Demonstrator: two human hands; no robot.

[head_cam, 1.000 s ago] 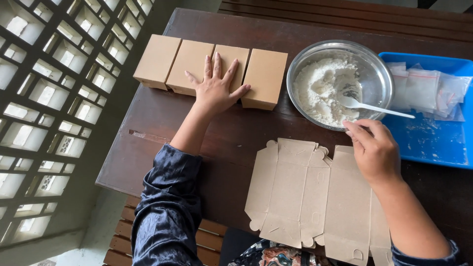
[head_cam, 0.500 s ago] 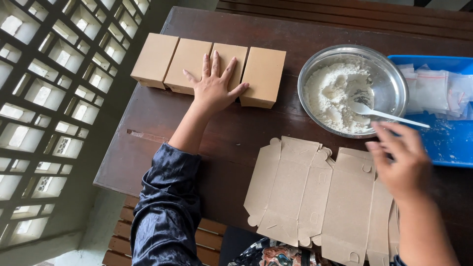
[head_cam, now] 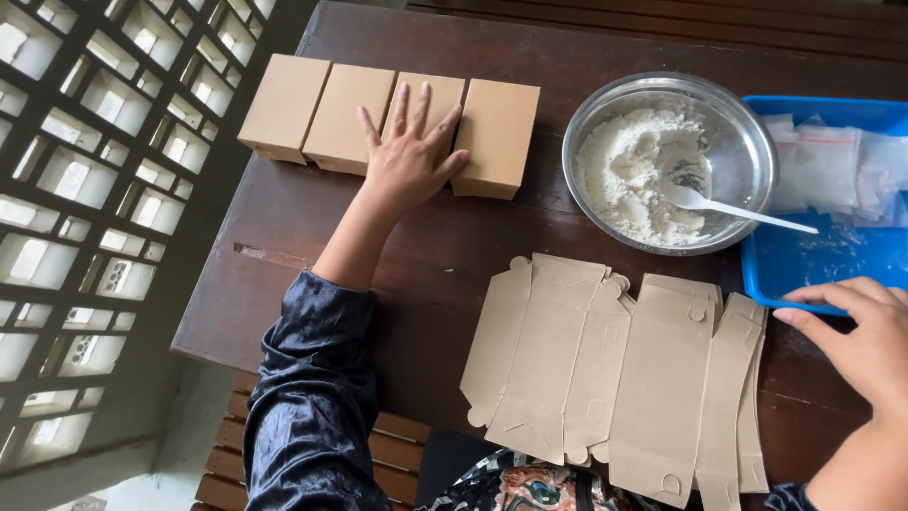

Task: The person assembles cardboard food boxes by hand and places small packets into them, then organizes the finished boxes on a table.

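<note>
My left hand (head_cam: 410,156) lies flat with fingers spread on the third of a row of folded brown cardboard boxes (head_cam: 322,114) at the far left of the dark wooden table (head_cam: 312,255). My right hand (head_cam: 856,345) hovers with fingers apart at the right edge, beside the blue tray (head_cam: 804,260) and just right of a stack of flat unfolded cardboard box blanks (head_cam: 615,369). It holds nothing. A metal bowl (head_cam: 747,151) holds white powder (head_cam: 629,166) and a white spoon (head_cam: 728,208).
The blue tray at the right holds several small clear plastic bags (head_cam: 832,166). A lattice screen (head_cam: 104,189) stands left of the table. A slatted wooden bench (head_cam: 388,454) shows under the table's near edge.
My right hand has moved down and to the right, away from the spoon and bowl, to the table's right edge. The left hand stays on the boxes.
</note>
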